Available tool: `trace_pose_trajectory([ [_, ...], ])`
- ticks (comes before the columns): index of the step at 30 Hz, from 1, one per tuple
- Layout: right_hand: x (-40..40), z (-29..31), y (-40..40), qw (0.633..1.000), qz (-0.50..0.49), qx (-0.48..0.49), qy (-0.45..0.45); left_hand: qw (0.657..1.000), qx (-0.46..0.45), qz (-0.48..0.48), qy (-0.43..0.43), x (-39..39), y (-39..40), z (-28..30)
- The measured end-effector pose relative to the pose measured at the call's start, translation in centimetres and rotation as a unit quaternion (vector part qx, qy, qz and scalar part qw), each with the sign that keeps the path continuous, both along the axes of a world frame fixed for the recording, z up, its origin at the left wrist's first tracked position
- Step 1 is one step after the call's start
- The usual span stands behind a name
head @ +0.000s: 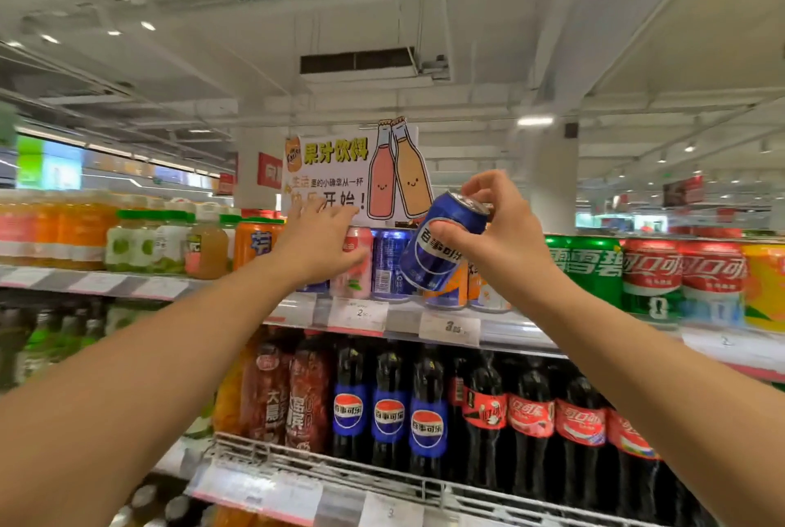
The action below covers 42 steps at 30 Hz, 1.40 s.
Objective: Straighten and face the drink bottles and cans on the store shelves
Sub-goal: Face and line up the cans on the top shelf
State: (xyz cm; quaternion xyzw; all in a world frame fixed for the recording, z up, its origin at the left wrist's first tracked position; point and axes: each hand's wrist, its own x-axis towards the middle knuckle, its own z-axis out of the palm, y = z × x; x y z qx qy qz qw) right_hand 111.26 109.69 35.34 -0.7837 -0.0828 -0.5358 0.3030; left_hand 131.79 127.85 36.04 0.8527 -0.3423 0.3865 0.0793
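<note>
My right hand [495, 229] grips a blue Pepsi can [444, 239], tilted, lifted in front of the top shelf [509, 329]. Thumb lies on its label and fingers curl over its top rim. My left hand [320, 244] reaches onto the same shelf with fingers stretched over the cans there, its thumb against a pink and white can [354, 267]. Beside that stands a blue Pepsi can [388, 265] with its barcode facing out. Orange cans [484, 286] stand partly hidden behind the lifted can.
A juice sign [340, 178] stands above the cans. Green Sprite cans [590, 267] and red Coca-Cola cans [684, 271] fill the shelf's right side, juice bottles [170, 242] the left. On the shelf below stand Pepsi bottles [388, 403] and Coca-Cola bottles [535, 412] behind a wire rail [340, 467].
</note>
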Motion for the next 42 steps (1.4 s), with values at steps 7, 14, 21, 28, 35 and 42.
trace_pose_trajectory([
  [7,1.7,1.8,1.9,0.994,-0.069,-0.081,-0.035,0.999,0.046,-0.015,-0.013,1.2,-1.1,-0.1],
  [14,3.3,2.4,2.0,0.992,-0.081,-0.095,-0.032,0.994,-0.033,-0.103,-0.01,2.0,-0.7,-1.4],
  [21,4.7,2.6,2.8,0.994,-0.072,-0.072,-0.045,0.955,-0.162,-0.249,-0.002,0.8,-0.3,-4.0],
  [28,6.1,3.0,3.6,0.994,-0.059,-0.085,-0.026,0.897,-0.301,-0.322,-0.018,-0.2,2.6,-2.8],
  [35,8.6,3.1,5.4,0.99,-0.046,-0.131,0.009,0.889,-0.332,-0.312,-0.042,0.5,7.1,-1.8],
  [42,11.4,3.0,7.1,0.969,-0.087,-0.222,0.066,0.887,-0.327,-0.319,-0.065,1.4,9.7,-2.8],
])
